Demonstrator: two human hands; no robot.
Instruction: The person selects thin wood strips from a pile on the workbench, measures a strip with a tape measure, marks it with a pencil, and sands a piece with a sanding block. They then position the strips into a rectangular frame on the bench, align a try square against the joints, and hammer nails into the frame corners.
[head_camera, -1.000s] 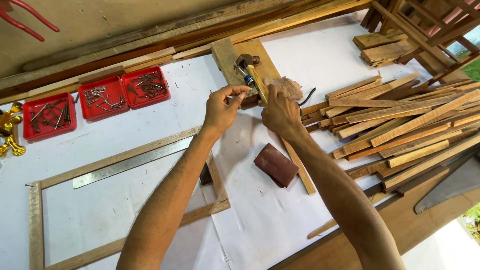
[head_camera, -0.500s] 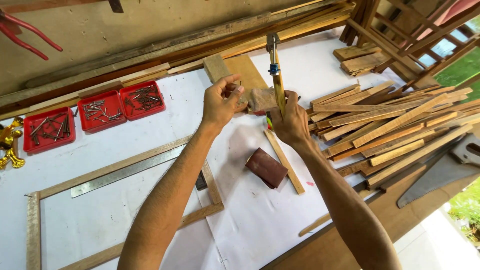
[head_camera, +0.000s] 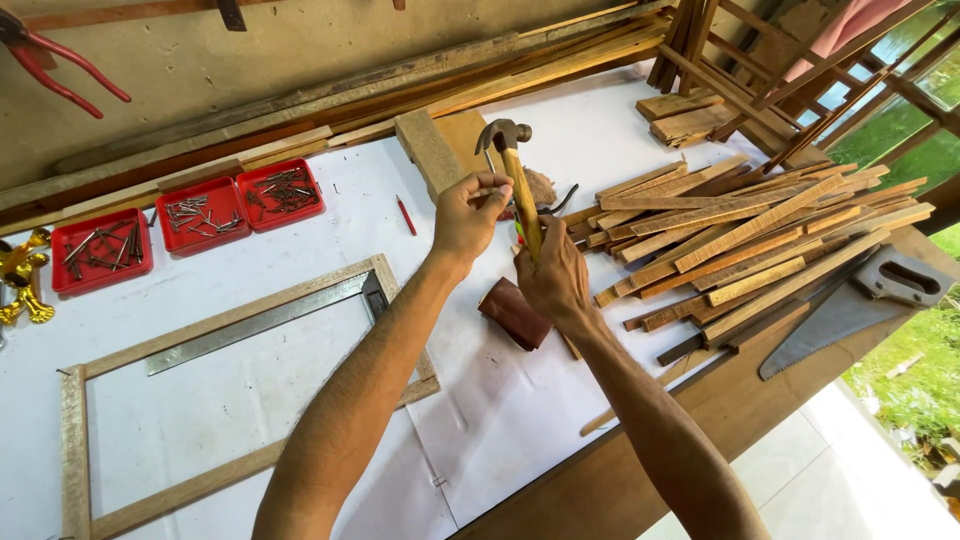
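Note:
My right hand (head_camera: 552, 277) grips the wooden handle of a claw hammer (head_camera: 512, 170), which stands upright with its metal head on top. Beside it my left hand (head_camera: 468, 213) is raised with thumb and fingertips pinched together near the handle; what they pinch is too small to tell. Below the hands a dark brown block (head_camera: 514, 312) lies on the white-covered workbench (head_camera: 520, 420). A thin wooden strip passes under my right hand.
A pile of wooden strips (head_camera: 745, 240) lies to the right, with a hand saw (head_camera: 850, 305) at the bench edge. A wooden frame (head_camera: 225, 400) with a steel ruler (head_camera: 255, 325) is at left. Red trays of nails (head_camera: 190, 215) and a thick plank (head_camera: 430, 150) lie behind.
The hammer has been lifted off the bench and turned upright in my right hand. Both hands have come nearer to me, and the view has shifted right.

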